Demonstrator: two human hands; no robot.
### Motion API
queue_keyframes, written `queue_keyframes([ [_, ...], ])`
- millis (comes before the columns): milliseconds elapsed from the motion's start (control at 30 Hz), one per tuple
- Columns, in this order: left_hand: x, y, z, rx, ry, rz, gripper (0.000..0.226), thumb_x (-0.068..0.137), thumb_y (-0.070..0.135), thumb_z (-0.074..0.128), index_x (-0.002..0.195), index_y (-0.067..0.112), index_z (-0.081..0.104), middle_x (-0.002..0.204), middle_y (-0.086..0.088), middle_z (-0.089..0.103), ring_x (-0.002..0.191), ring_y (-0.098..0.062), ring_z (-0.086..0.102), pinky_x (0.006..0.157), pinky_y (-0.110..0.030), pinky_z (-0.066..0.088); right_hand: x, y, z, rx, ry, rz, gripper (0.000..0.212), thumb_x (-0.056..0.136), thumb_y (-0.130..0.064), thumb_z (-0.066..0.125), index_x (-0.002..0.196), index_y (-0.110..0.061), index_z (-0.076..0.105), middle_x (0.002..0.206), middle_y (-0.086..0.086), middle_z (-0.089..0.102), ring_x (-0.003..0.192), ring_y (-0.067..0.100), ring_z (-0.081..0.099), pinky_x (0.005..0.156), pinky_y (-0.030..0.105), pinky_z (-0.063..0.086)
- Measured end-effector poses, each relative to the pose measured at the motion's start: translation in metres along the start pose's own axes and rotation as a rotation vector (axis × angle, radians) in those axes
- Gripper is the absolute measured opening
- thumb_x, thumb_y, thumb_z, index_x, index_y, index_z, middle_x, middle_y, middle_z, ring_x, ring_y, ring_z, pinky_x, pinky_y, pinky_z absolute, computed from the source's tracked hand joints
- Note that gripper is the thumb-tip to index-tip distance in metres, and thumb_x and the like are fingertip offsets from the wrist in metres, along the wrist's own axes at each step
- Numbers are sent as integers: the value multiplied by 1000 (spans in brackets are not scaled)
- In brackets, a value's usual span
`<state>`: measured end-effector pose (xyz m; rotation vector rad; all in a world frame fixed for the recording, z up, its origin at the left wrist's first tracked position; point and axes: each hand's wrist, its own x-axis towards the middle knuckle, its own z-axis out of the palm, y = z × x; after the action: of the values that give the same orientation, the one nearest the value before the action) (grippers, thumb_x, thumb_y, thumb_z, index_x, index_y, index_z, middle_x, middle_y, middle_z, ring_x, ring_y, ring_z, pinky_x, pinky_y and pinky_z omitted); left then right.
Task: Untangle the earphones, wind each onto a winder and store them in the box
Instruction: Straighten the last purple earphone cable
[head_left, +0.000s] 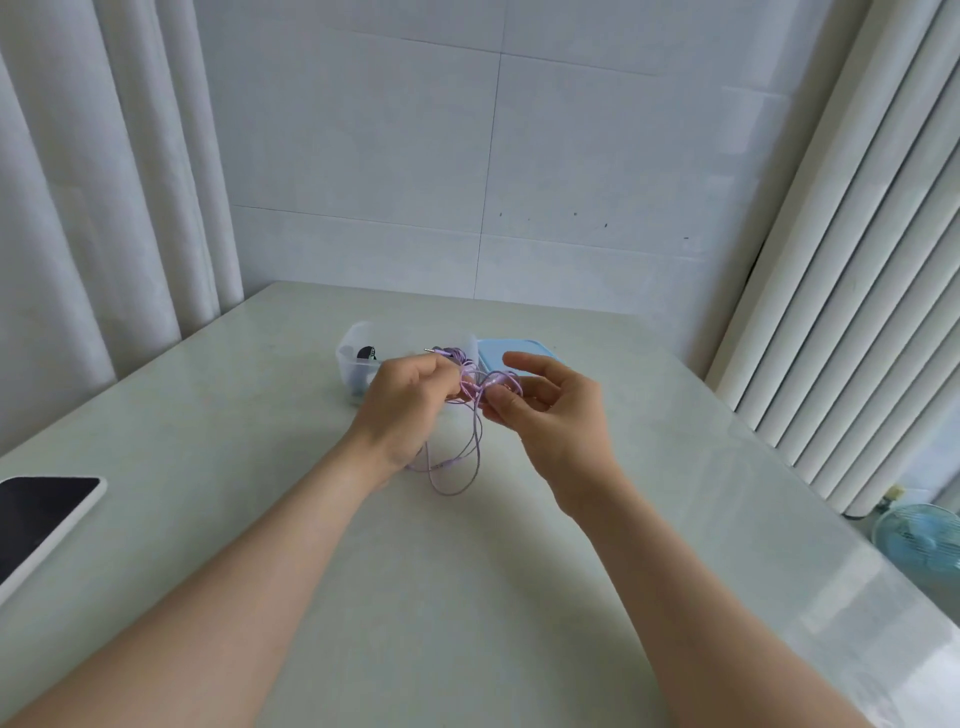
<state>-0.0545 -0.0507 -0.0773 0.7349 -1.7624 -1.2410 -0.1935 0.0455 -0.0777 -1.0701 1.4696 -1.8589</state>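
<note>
Purple earphones (470, 441) hang in a tangle of loops between my two hands, above the middle of the table. My left hand (402, 402) grips the bunched upper part, with the metal plug sticking out above its fingers. My right hand (545, 402) pinches a strand of the same cable with thumb and fingers, just right of the left hand. Behind the hands stands a clear plastic box (350, 358) with a dark winder inside. Its light blue lid (519, 351) lies to the right of the box.
A pale table (467, 571) fills the lower view. A tablet with a white rim (36, 525) lies at the left edge. White curtains hang left and right, a tiled wall behind. A small blue fan (919, 540) stands beyond the table's right edge.
</note>
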Motion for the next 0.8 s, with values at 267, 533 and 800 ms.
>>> queue_keyframes([
  [267,1,-9,4,-17,71,78,24,105,24,62,93,11,78,87,-2,79,84,-7,71,82,-15,52,-3,-5,0,-17,1,-3,11,101,-4,65,108,-4,73,90,14,80,78,32,79,67,36,64],
  [533,4,-10,1,-22,60,8,29,105,30,61,94,7,75,84,1,72,79,-4,64,80,-21,49,2,-1,2,115,34,82,14,108,-8,51,101,-8,64,91,8,71,75,28,70,68,34,59],
  [800,3,0,-10,-219,-48,-167,37,106,27,48,80,20,74,105,-8,77,85,-18,60,74,-37,38,-3,-14,2,399,-69,381,33,97,-10,39,69,-8,55,86,12,57,79,38,67,74,41,53],
])
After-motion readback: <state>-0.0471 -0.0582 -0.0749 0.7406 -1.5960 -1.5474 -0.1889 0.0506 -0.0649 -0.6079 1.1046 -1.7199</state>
